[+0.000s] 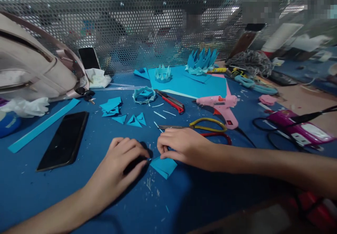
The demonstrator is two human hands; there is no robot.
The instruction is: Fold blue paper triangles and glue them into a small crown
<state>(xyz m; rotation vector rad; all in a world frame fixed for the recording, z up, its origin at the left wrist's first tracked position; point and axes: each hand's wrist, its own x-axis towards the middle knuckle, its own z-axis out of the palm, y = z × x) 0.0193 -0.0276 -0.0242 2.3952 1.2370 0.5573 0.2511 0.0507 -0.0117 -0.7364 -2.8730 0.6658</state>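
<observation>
A small folded blue paper piece [163, 167] lies on the blue table between my hands. My right hand [179, 144] has its thumb and fingers pinched on the paper's top edge. At the paper's left corner, my left hand [129, 160] closes its thumb and index finger together. Beyond the hands are small folded blue triangles [134, 120] and a stack of blue paper pieces [111, 106]. A ring of folded paper [144, 95] stands behind them, near a red utility knife [172, 101]. Scissors [207, 124] with yellow and red handles lie just past my right hand.
A pink glue gun [223, 108] and its cord lie at the right, near a purple power strip [300, 128]. Black phone [63, 141], blue strip [44, 124] and pale backpack [34, 62] occupy the left. Behind are a blue sheet [184, 85], paper crown [201, 62] and perforated metal screen [147, 27].
</observation>
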